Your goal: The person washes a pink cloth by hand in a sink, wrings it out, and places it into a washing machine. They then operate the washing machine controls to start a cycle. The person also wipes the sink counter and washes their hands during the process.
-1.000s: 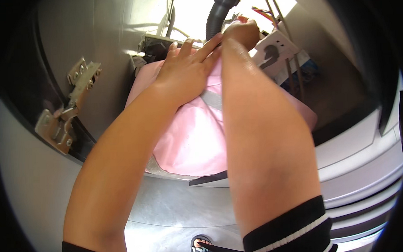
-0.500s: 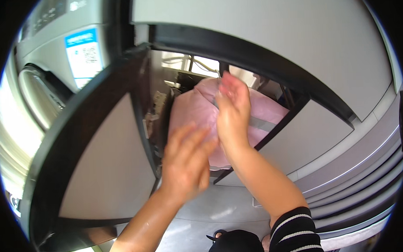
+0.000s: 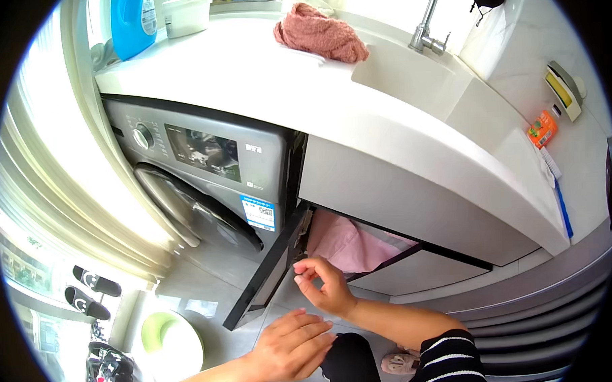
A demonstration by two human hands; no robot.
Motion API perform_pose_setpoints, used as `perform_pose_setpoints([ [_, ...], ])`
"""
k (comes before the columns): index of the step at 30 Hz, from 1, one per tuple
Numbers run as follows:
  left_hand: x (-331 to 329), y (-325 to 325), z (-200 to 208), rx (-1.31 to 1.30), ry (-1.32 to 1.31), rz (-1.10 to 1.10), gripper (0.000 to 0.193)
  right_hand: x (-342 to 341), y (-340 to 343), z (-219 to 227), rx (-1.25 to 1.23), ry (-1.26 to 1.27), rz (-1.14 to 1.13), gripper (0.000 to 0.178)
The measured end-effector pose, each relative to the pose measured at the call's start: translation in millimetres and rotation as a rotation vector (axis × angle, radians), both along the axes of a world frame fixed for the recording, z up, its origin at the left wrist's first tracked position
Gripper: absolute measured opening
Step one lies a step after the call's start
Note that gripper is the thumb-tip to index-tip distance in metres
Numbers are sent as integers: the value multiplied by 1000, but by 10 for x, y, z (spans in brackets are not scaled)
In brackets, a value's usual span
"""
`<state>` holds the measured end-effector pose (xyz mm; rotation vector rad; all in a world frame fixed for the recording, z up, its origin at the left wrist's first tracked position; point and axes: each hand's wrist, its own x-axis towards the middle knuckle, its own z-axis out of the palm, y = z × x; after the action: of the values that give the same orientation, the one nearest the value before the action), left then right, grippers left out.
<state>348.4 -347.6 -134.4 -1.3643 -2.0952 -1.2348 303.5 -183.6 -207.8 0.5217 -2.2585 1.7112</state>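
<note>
A low grey cabinet stands with its dark-framed door (image 3: 272, 269) swung out, and a smooth pink bundle (image 3: 352, 246) fills the opening. Just in front of that opening is my right hand (image 3: 328, 286), loosely curled, a gap showing between thumb and fingers and nothing in it. Lower and to the left, my left hand (image 3: 292, 346) is stretched out palm down above my knee, also empty. Neither hand touches the pink bundle or the door.
Left of the cabinet is a grey washing machine (image 3: 203, 154). Above runs a white counter (image 3: 227, 66) with a crumpled reddish towel (image 3: 321, 32), a blue bottle (image 3: 133, 28) and a sink (image 3: 410, 73). A green-white basin (image 3: 173, 340) sits on the floor at lower left.
Both hands have drawn back from the pink bundle toward my body. My view has risen and widened, bringing in the counter, sink and washing machine. The bundle remains inside the cabinet, its door open.
</note>
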Motion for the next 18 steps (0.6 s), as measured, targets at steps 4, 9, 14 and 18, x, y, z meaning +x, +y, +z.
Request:
perform_pose_setpoints([
  [4,-129,-463,404,-170,-47,627,45,244,-113,454,118,-273,120,24],
  [9,-236,-550,59,-685,-1080,626,67,474,-135,1074,190,-563,169,24],
  [14,123,26,79,-857,-1131,445,76,557,-41,1511,184,-562,105,26],
  [18,353,429,128,-704,-1184,93,75,564,76,1912,232,-620,105,27],
])
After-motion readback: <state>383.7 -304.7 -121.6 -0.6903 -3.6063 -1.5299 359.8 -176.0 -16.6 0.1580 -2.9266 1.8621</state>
